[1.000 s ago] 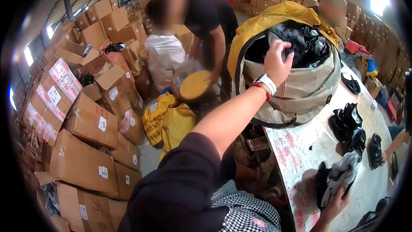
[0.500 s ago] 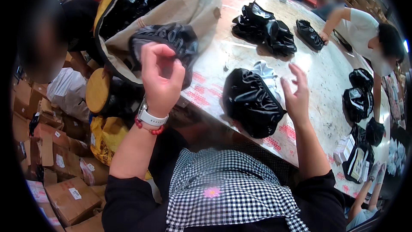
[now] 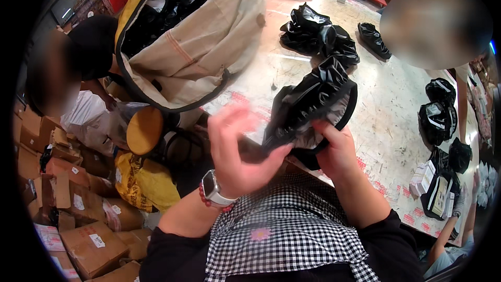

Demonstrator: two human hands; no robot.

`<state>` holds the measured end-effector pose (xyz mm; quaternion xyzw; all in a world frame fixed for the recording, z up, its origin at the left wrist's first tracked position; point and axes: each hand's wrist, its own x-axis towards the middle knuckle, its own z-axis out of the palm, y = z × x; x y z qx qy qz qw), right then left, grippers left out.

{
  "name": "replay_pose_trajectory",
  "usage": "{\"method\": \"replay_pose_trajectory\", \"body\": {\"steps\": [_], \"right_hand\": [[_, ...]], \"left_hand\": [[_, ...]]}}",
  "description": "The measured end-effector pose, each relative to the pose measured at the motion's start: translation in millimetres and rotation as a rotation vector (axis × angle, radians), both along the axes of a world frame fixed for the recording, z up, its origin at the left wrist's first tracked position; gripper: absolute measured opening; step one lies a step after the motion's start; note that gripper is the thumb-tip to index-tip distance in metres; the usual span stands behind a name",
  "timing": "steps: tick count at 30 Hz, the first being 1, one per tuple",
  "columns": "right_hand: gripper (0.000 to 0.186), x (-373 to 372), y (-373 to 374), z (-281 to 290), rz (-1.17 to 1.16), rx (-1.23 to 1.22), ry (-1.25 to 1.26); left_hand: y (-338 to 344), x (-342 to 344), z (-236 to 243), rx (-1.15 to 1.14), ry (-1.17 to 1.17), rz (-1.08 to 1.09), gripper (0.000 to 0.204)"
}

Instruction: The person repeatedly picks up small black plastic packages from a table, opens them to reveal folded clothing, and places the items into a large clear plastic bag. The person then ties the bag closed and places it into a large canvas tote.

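My right hand (image 3: 334,149) grips a glossy black pouch-like item (image 3: 308,104) with a grey inner side and black rim, held over the near edge of the white table (image 3: 386,99). My left hand (image 3: 237,154), blurred by motion, has its fingers raised and apart, its thumb at the item's lower left end. Beyond them a large beige and yellow bag (image 3: 188,55) leans at the table's left, open and stuffed with black glossy items. Similar black items lie in a bunched pile (image 3: 318,36) behind the one I hold.
A co-worker (image 3: 88,47) bends at left by a yellow round lid (image 3: 142,130). Cardboard boxes (image 3: 91,245) and yellow sacks (image 3: 143,180) crowd the lower left. More black items (image 3: 437,120) and white packets (image 3: 420,177) line the table's right. Other workers (image 3: 443,253) stand along that side.
My left hand has come down from the bag's mouth toward my right hand. The black item is now in my right hand, lifted off the table. The view has tilted down.
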<state>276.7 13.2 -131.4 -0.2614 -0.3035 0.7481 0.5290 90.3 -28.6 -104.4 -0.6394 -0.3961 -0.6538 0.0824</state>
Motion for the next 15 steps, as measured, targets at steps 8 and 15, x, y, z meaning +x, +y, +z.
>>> {"method": "replay_pose_trajectory", "body": {"steps": [8, 15], "right_hand": [[0.051, 19, -2, 38, -0.084, 0.264, -0.389], [0.072, 22, -8, 51, -0.105, 0.265, -0.453]], "left_hand": [[16, -62, 1, -0.527, -0.617, -0.173, 0.025], [24, -47, 3, -0.556, -0.500, -0.236, 0.033]]}}
